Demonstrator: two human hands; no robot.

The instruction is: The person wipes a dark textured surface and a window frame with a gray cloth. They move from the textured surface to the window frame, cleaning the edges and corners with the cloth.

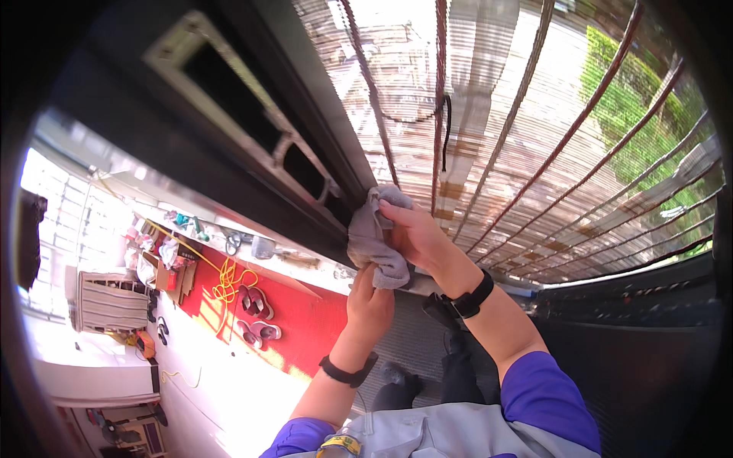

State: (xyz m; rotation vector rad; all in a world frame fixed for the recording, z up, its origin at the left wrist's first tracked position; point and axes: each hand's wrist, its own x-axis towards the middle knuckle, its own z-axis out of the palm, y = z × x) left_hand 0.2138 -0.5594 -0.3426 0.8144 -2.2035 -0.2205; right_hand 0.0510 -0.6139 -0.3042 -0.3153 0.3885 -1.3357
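A grey cloth [375, 235], bunched and folded, is in both of my hands against the lower end of a dark frame [320, 114] beside the barred window. My right hand [421, 235] grips its right side, thumb on top. From below, my left hand [369, 309] pinches its lower edge; some fingertips are hidden by the folds. A pale metal plate [275, 123] with long slots is set into the dark frame, up and left of the cloth. Each wrist wears a black band.
Thin metal bars [518, 97] cross the opening on the right. A white ledge [309, 263] left of my hands carries small items. Lower down are a red floor area [309, 320], two pairs of shoes [256, 302], a yellow cord [229, 286] and cardboard boxes [177, 280].
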